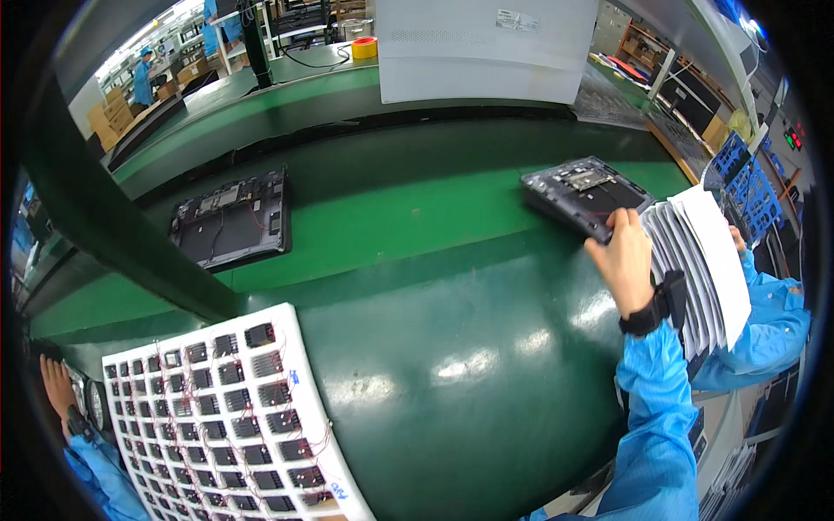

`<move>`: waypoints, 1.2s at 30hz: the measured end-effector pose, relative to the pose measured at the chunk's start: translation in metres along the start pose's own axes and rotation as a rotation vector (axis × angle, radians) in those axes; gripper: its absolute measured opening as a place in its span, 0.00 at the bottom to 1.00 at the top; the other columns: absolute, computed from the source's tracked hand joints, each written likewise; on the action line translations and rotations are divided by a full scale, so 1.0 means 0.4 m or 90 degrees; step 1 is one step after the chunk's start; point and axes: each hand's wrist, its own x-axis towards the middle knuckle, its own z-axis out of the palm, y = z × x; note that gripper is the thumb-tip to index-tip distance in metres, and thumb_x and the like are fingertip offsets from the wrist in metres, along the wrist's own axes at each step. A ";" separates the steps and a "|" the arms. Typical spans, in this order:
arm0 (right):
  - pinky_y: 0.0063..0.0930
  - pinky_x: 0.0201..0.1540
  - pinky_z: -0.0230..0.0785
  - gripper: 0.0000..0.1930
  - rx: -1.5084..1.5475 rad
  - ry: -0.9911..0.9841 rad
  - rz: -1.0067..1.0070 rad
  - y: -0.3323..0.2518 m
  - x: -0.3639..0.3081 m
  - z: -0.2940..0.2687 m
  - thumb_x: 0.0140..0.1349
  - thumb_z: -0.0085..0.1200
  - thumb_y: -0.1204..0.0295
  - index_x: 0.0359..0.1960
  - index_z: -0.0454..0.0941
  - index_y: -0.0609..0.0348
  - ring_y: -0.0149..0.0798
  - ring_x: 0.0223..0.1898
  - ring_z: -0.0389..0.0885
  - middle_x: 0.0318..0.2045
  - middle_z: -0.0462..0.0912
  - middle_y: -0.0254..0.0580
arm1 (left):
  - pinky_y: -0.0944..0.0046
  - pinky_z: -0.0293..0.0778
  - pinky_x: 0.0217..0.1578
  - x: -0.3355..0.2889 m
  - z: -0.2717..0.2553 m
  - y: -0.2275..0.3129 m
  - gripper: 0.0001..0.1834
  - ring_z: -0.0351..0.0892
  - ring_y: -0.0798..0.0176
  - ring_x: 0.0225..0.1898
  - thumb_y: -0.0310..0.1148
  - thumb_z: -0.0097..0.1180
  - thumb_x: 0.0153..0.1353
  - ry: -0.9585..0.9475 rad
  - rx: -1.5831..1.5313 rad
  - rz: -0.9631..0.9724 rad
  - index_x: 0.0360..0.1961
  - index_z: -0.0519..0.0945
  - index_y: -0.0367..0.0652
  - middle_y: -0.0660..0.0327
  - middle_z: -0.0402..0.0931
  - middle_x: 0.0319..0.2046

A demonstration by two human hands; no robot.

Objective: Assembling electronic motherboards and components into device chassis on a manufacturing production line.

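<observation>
My right hand [627, 260] grips the near corner of a dark, flat electronic device housing [599, 189], its thumb and fingers closed at the edge. The housing is uncovered, showing a circuit board and wires inside. At the far left, my left hand [59, 391] has its fingers stretched out beside a round, dark and silvery object [94, 401], whose kind I cannot make out. Between my arms, on the near left, lies a white foam tray [300, 347] with rows of small black parts wired in red. A second uncovered housing [230, 221] rests at the back left.
A green bench [417, 347] spans the view, with a green post [130, 217] slanting across its left side. A stack of white sheets [708, 269] stands right of my right hand, near another person's blue sleeve [764, 326]. Behind are a grey panel [486, 61] and yellow tape [364, 48].
</observation>
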 end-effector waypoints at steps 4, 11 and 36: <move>0.42 0.38 0.72 0.21 0.039 -0.036 -0.008 -0.073 -0.104 -0.046 0.38 0.69 0.74 0.34 0.71 0.63 0.53 0.36 0.78 0.35 0.74 0.49 | 0.64 0.76 0.34 -0.011 0.026 -0.033 0.05 0.80 0.59 0.33 0.23 0.52 0.59 0.012 -0.015 0.062 0.36 0.78 0.38 0.54 0.80 0.32; 0.43 0.40 0.73 0.19 0.168 -0.081 -0.104 -0.034 -0.178 -0.013 0.44 0.65 0.78 0.38 0.71 0.64 0.56 0.37 0.78 0.40 0.73 0.50 | 0.65 0.74 0.34 0.004 0.040 0.025 0.09 0.79 0.59 0.32 0.16 0.53 0.59 0.044 -0.003 0.057 0.40 0.76 0.39 0.52 0.78 0.33; 0.29 0.42 0.71 0.19 0.415 -0.474 0.294 0.360 0.287 0.241 0.69 0.50 0.62 0.45 0.79 0.71 0.34 0.36 0.80 0.36 0.84 0.45 | 0.61 0.73 0.40 0.006 0.038 0.017 0.06 0.79 0.55 0.35 0.20 0.53 0.61 0.043 0.063 0.058 0.38 0.72 0.40 0.53 0.80 0.33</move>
